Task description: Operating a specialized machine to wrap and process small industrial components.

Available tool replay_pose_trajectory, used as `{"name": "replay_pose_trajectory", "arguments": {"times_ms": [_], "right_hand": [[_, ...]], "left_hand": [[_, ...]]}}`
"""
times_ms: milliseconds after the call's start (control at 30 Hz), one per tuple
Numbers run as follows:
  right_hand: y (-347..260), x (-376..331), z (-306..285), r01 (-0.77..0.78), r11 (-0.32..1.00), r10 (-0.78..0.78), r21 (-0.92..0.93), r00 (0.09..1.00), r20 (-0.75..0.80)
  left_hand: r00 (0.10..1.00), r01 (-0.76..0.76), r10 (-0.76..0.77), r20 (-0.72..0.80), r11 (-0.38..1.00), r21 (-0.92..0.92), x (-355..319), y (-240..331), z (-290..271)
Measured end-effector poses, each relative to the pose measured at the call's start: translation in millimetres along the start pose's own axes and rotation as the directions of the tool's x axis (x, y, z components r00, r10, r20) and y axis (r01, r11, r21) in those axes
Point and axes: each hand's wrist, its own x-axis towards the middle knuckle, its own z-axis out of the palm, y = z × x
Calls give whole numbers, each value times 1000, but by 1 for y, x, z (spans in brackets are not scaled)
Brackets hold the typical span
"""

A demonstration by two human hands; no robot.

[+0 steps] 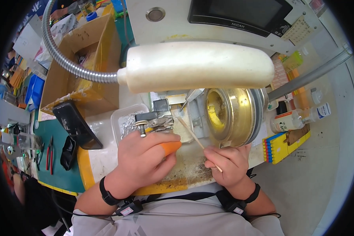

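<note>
My right hand (229,163) pinches a thin wooden stick (193,135), which slants up and left. Its far tip is by a small metal clamp fixture (161,122) with a black arm and a spring-loaded screw (142,128). Curled against the near side of that fixture is my left hand (145,157), closed, with an orange finger cot (171,148) on one finger. What its fingertips grip is hidden. Just beyond my right hand stands a round brass-coloured machine wheel (240,114), its hollow face turned left toward the fixture.
A white lamp (200,67) on a flexible metal neck (72,69) hangs over the work. Left are a cardboard box (102,63), a clear tray (118,118) of metal bits, a black stand (76,124) and red pliers (50,155). Bottles (289,120) and a yellow organizer (281,147) stand right.
</note>
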Motion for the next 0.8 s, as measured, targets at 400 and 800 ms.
{"name": "replay_pose_trajectory", "arguments": {"times_ms": [400, 800], "right_hand": [[0, -15, -30, 74, 987, -64, 145, 995, -75], [-6, 10, -27, 240, 969, -211, 56, 924, -318]], "left_hand": [[998, -5, 5, 65, 1000, 1, 1, -1, -7], [998, -8, 8, 58, 1000, 8, 1, 0, -7]]}}
